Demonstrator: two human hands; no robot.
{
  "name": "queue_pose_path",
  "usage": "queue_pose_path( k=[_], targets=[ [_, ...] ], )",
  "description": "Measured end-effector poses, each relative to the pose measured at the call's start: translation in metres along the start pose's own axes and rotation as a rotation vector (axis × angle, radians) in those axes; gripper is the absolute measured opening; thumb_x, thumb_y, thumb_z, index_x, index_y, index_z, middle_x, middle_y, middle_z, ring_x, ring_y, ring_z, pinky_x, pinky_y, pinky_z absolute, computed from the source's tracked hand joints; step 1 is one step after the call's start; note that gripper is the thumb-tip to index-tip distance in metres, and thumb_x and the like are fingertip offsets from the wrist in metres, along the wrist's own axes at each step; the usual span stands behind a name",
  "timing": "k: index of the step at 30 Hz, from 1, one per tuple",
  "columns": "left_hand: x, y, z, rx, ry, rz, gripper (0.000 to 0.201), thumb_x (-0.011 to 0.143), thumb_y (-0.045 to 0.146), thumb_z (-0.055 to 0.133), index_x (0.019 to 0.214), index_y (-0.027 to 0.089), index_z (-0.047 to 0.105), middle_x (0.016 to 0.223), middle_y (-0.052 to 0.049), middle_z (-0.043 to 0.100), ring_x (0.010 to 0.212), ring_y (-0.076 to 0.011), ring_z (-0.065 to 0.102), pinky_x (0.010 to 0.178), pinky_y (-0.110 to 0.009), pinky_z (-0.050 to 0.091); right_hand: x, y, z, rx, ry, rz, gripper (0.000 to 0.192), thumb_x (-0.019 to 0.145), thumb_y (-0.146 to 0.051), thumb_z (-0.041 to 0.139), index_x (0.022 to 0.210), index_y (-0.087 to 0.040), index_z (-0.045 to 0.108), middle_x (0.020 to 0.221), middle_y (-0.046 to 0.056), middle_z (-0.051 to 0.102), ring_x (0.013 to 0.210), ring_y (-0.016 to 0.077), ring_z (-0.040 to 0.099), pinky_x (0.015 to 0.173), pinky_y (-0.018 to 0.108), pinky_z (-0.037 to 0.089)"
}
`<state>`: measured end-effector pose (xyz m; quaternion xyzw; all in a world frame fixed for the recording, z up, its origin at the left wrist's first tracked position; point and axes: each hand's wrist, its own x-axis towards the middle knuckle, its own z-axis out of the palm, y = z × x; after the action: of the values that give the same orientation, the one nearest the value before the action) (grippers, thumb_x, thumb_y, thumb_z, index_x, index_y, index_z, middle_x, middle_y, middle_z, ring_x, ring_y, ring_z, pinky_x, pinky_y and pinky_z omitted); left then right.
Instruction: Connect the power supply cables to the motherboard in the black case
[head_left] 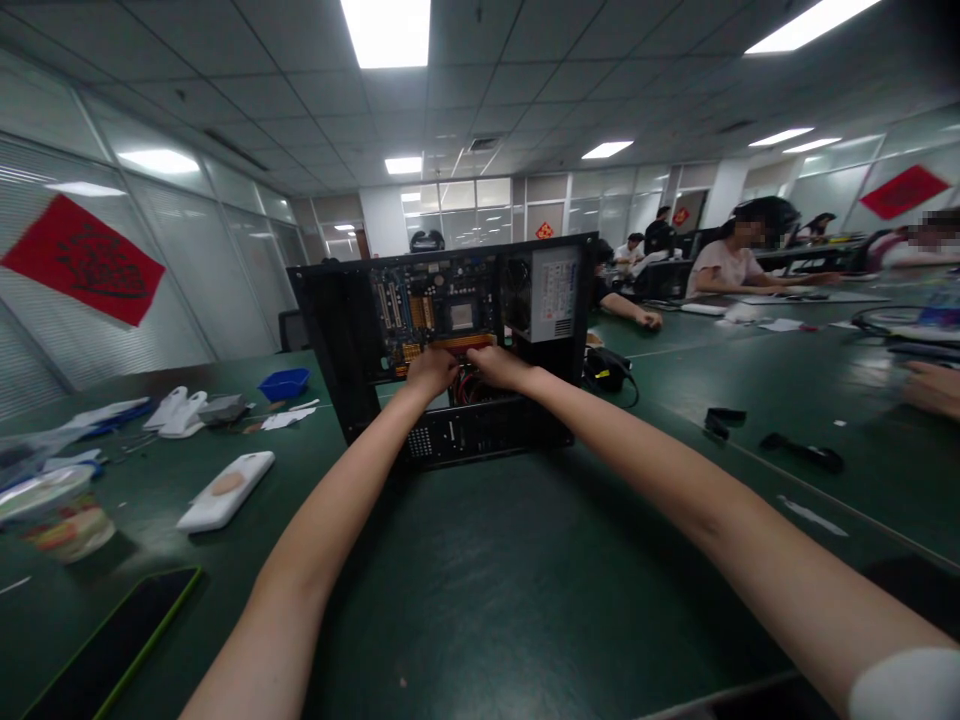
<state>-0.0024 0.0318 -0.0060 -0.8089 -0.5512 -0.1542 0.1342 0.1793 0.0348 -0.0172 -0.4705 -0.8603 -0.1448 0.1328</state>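
An open black computer case (330, 330) stands on a dark green table (525, 560), its side off. Inside it I see a blue motherboard (442, 310) and a grey power supply (551, 295). Both my arms reach far forward into the case. My left hand (431, 372) and my right hand (499, 366) are side by side at the lower edge of the motherboard, fingers curled down among red and dark cables (469, 390). Whether the fingers pinch a part there is hidden.
A white oblong device (225, 490), a dark phone with a green edge (112, 645), a plastic food tub (60, 515), a blue tray (283, 383) and white tools lie left. Black straps (799, 450) lie right. Other people sit at the far right tables.
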Motion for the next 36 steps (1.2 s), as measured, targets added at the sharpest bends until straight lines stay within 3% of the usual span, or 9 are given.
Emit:
queue_pose_path(
  k=[12, 29, 32, 36],
  targets=[
    [-0.002, 0.004, -0.002, 0.001, -0.017, 0.007, 0.033, 0.098, 0.034, 0.054, 0.112, 0.021, 0.081, 0.109, -0.015, 0.077, 0.107, -0.033, 0.072, 0.089, -0.042, 0.057, -0.001, 0.009, 0.005, 0.02, 0.022, 0.055, 0.033, 0.1, -0.016, 0.046, 0.111, -0.01, 0.077, 0.113, 0.02, 0.076, 0.107, 0.027, 0.07, 0.088, 0.031, 0.049],
    [0.0, 0.002, -0.002, -0.096, -0.051, -0.113, 0.03, 0.092, 0.031, 0.057, 0.108, 0.029, 0.083, 0.109, -0.007, 0.079, 0.107, -0.0304, 0.072, 0.087, -0.036, 0.056, -0.002, 0.003, -0.003, 0.029, 0.036, 0.062, 0.033, 0.099, -0.014, 0.047, 0.114, -0.01, 0.077, 0.115, 0.019, 0.076, 0.107, 0.0259, 0.07, 0.087, 0.03, 0.049],
    [-0.009, -0.004, -0.006, -0.143, 0.014, -0.118, 0.032, 0.095, 0.03, 0.054, 0.108, 0.028, 0.082, 0.102, -0.007, 0.08, 0.105, -0.0278, 0.072, 0.085, -0.033, 0.054, -0.016, 0.004, -0.015, 0.022, 0.053, 0.031, 0.034, 0.104, -0.019, 0.042, 0.115, -0.01, 0.073, 0.116, 0.018, 0.075, 0.106, 0.0245, 0.069, 0.085, 0.029, 0.047],
    [-0.045, 0.001, -0.014, -0.15, 0.144, -0.119, 0.034, 0.099, 0.037, 0.05, 0.113, 0.027, 0.08, 0.101, -0.008, 0.08, 0.097, -0.027, 0.073, 0.08, -0.032, 0.053, -0.069, 0.016, -0.031, -0.103, 0.112, -0.078, 0.041, 0.107, -0.033, 0.037, 0.112, -0.012, 0.073, 0.113, 0.02, 0.074, 0.1, 0.0266, 0.068, 0.082, 0.035, 0.044]
  ],
)
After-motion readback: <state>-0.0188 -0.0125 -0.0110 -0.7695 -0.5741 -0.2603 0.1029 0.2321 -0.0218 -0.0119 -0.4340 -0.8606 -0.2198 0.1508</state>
